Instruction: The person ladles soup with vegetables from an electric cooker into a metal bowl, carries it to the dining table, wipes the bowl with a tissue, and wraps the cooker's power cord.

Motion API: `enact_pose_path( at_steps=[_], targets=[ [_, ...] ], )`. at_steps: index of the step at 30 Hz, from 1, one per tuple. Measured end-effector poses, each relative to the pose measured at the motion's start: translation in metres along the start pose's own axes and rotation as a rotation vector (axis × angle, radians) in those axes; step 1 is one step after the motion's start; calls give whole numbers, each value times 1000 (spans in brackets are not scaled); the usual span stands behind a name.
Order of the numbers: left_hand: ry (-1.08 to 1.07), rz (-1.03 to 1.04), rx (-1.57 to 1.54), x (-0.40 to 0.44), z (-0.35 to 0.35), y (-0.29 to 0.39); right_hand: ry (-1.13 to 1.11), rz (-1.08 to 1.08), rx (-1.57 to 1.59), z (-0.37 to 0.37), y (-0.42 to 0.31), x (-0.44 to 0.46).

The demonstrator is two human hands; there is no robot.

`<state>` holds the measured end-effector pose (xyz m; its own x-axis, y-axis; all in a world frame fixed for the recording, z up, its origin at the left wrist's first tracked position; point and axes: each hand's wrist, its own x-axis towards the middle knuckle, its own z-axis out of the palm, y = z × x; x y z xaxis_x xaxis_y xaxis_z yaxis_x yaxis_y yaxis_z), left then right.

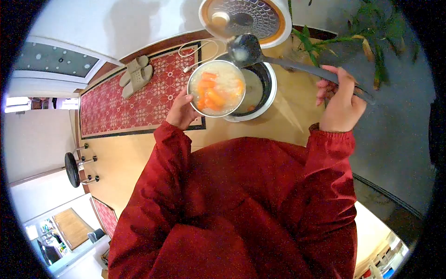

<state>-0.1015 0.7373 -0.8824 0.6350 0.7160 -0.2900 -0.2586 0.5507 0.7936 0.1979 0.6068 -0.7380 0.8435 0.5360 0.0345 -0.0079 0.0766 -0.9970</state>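
My left hand grips the rim of a round bowl from its lower left side. Pale porridge with orange chunks fills the bowl. In my right hand is the long handle of a dark ladle, its head tilted above the bowl's far right edge with some whitish residue in it. Below and right of the bowl stands a rice cooker, partly hidden by the bowl, with pale liquid inside. Its lid is raised at the back.
A white cord runs behind the bowl. Left is a red patterned rug with beige slippers on it. Plant leaves reach in at right. A black stool stands far left.
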Motion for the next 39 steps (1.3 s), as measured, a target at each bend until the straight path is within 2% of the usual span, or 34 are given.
enact_pose_path(
  at_steps=[4,7,11,14,17,18,22,27,29,32,36,39],
  targets=[
    [8,-2,23,0,5,4,-100,-5,29,4,36,6],
    [0,-9,15,-3,6,5,-174,147,121,16,59,5],
    [-42,-34,22,3,2,1,-245,185,102,21,56,3],
    [-27,-48,45,3,0,-2,-198,228,88,20,46,-2],
    [-20,-50,60,4,-4,-6,-252,116,-44,17,30,-4],
    [-30,-54,65,5,-5,-6,-172,240,117,18,26,-4],
    [-31,-77,28,2,-5,-4,-150,256,172,16,30,-3],
    [-50,7,46,-5,7,4,-108,342,109,12,70,3],
    [7,-18,79,-9,14,11,-70,347,109,12,105,2],
    [59,-17,107,-15,20,15,-172,473,49,7,152,5],
    [62,-5,106,-20,20,20,-267,556,31,7,176,3],
    [45,38,124,-20,18,24,-214,680,161,3,191,4]
  ],
)
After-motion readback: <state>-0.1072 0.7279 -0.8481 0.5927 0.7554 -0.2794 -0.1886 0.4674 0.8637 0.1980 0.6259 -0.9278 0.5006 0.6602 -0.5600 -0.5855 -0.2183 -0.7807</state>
